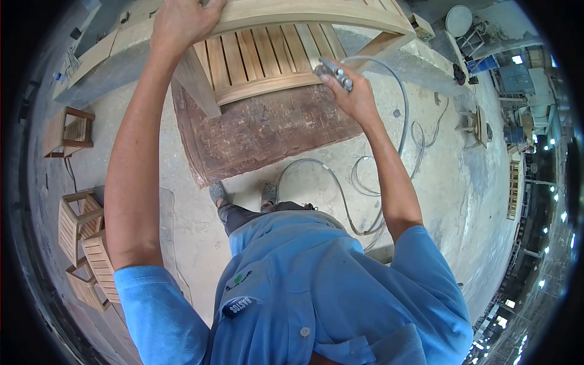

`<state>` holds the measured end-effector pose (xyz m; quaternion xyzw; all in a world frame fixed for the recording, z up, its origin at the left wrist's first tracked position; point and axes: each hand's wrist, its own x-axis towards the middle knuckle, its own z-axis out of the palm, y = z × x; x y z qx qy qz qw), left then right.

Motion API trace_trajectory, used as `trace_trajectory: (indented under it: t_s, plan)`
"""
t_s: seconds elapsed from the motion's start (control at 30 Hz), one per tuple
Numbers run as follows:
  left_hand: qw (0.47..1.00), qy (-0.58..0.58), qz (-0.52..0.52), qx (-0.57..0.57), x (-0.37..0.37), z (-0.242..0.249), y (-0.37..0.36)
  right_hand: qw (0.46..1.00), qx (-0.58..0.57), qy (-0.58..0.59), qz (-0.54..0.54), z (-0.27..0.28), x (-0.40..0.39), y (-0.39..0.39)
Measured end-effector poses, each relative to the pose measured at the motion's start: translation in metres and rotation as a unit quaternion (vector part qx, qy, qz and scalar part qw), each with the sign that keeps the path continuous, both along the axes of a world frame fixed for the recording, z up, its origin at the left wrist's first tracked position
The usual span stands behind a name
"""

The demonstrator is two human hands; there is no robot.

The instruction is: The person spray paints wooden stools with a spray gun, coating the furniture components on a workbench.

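A slatted piece of light wooden furniture (261, 82), like a chair or bench, stands tilted before me on a worn brown board (261, 134). My left hand (185, 27) grips its curved upper rail (292, 13); the fingertips run out of the picture at the top. In my right hand (353, 94) is a small silver air tool (336, 74), its tip close to the slats. A thin grey hose (403, 91) arcs from the tool down to the floor on the right.
Loose hose coils (365, 176) lie on the concrete floor (450, 201) near my feet. Several small slatted wooden stools (79, 222) stand on the left. A low concrete ledge (131, 52) runs behind the furniture. Another stool (477, 126) is off to the right.
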<state>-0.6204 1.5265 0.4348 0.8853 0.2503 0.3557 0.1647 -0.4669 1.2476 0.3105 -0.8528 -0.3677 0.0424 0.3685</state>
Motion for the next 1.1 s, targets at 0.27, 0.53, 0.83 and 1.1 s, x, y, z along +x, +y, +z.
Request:
trace_trajectory:
  t_s: [0.27,0.53,0.83,1.1]
  plan:
    - [0.999,-0.019,-0.004,0.031,0.002,-0.011,0.019,0.990,-0.064,-0.104,-0.075,0.022,0.037,0.076]
    - [1.000,-0.006,0.013,0.004,0.003,-0.008,0.016,0.995,-0.061,-0.048,-0.059,0.028,0.009,0.026]
    - [0.999,-0.025,0.012,0.030,0.004,-0.012,0.013,0.993,-0.094,-0.029,-0.066,0.031,0.003,-0.002]
    - [0.999,-0.031,0.019,0.026,-0.001,-0.007,0.011,0.991,-0.041,-0.106,-0.066,0.034,0.034,0.053]
